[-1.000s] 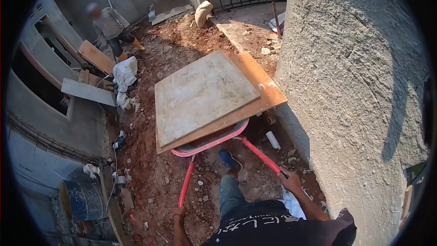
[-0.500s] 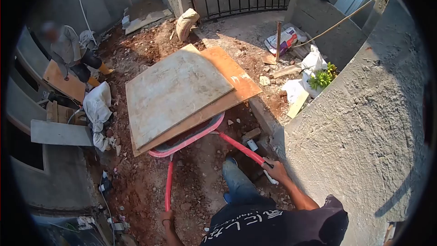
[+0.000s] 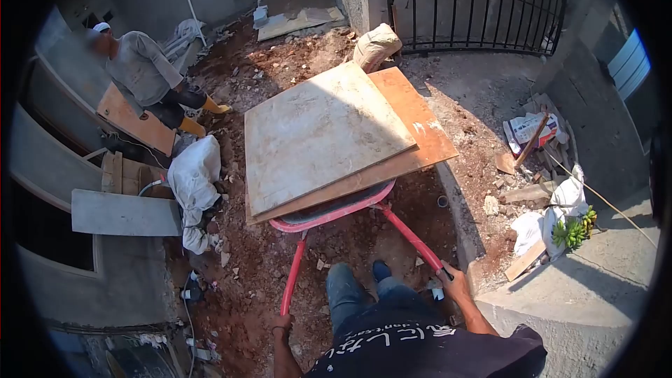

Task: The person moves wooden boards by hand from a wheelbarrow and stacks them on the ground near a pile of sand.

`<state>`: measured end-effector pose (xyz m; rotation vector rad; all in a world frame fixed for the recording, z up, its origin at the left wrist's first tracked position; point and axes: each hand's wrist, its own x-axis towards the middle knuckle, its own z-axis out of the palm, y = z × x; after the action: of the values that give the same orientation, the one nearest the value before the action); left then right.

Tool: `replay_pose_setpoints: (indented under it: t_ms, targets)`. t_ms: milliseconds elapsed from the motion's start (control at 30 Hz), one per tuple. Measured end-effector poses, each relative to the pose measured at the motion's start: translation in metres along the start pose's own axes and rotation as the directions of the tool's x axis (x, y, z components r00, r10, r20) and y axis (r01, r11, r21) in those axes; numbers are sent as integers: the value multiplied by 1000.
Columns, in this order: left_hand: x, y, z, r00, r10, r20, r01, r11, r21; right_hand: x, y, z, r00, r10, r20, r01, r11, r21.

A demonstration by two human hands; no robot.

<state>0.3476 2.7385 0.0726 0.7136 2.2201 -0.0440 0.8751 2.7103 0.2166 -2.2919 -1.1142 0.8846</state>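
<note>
A wheelbarrow [image 3: 336,218] with a pink-red rim stands in front of me. My left hand [image 3: 281,323] is wrapped round the end of its left red handle [image 3: 292,276]. On the right red handle [image 3: 413,236], my right hand [image 3: 453,284] is closed near the dark grip. Two large flat boards lie across the tray and overhang it. The upper board [image 3: 322,140] is pale and stained; beneath it, an orange-brown board [image 3: 423,122] sticks out to the right. Most of the tray and the wheel are hidden under them.
At the left, a co-worker [image 3: 150,73] in yellow boots stands beside a leaning board [image 3: 133,122]. A white sack [image 3: 194,171] lies left of the wheelbarrow. A tan sack [image 3: 376,45] sits beyond the boards, before a barred gate [image 3: 483,7]. A low concrete edge [image 3: 458,203] runs along the right.
I have stepped forward with the wheelbarrow, both hands still on its handles. My view has swung left, so the surroundings sit farther right. The co-worker appears closer.
</note>
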Motion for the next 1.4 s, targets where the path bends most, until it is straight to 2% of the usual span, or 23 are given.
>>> replay_pose_setpoints:
  t_ms: [100,167,200,267,333,367,433,467,500,533,633,667,800,867,933,1033,1067,1100,1167,1233,1300,1333,1400]
  targets:
    - [52,89,-19,997,-31,65,33,999,-36,91,-65,-5,999,-42,-22,41,999,-33]
    - [64,147,-34,979,199,-50,-189,970,155,150,-121,-18,999,-25,-29,22,996,-85]
    - [49,157,-46,988,150,-28,-143,973,181,174,-134,-14,1000,-23,-19,22,999,-42]
    - [48,263,-79,998,-16,58,21,996,-82,240,-171,-15,996,-82,-45,82,997,-2]
    - [51,344,-122,999,29,38,-26,997,-72,297,-224,-25,988,-128,-82,121,989,-79]
    - [53,365,-145,998,50,37,-50,999,-11,309,-247,-29,989,-133,-70,128,988,-82]
    - [98,398,-148,997,69,26,-69,997,-18,348,-293,-43,997,72,10,-72,997,-1]
    - [127,403,-145,998,33,55,-34,999,17,364,-304,-32,997,83,2,-83,996,-28]
    - [149,407,-145,997,-10,81,5,998,60,379,-313,-16,998,-58,-33,57,998,-35]
    - [145,438,-164,1000,-20,-6,20,999,34,399,-324,2,1000,-11,-21,10,999,-38]
    - [276,437,-145,999,42,-27,-40,997,60,451,-350,43,1000,9,2,-9,1000,-28]
    - [257,480,-188,998,47,-39,-45,997,55,459,-389,15,999,-33,-11,32,999,-16]
    - [247,582,-280,999,-30,42,27,997,67,513,-442,37,1000,3,14,-4,1000,13]
    - [290,620,-276,996,-36,77,31,997,71,554,-462,52,1000,18,17,-19,998,64]
    - [357,617,-267,999,-40,-2,40,988,150,581,-475,58,998,55,34,-58,991,119]
    - [360,737,-319,994,87,-67,-64,954,293,665,-501,93,997,-72,-34,75,991,107]
    - [381,781,-336,993,92,-68,-67,947,314,691,-544,96,999,-44,-22,47,989,140]
    - [393,804,-347,994,97,-50,-81,962,261,715,-584,97,995,-83,-60,93,977,193]
    - [455,882,-349,983,169,-70,-159,978,136,781,-612,109,996,-92,-19,93,989,111]
    - [511,906,-361,945,261,-195,-186,923,336,831,-678,97,999,-41,-8,42,995,94]
    - [534,959,-387,976,168,-138,-120,946,302,885,-708,105,999,32,14,-33,996,80]
    - [550,1006,-394,989,110,-102,-85,971,223,918,-716,112,998,-60,-35,60,998,7]
    - [552,1077,-415,974,167,-154,-127,962,241,974,-741,117,982,-167,-93,162,985,-65]
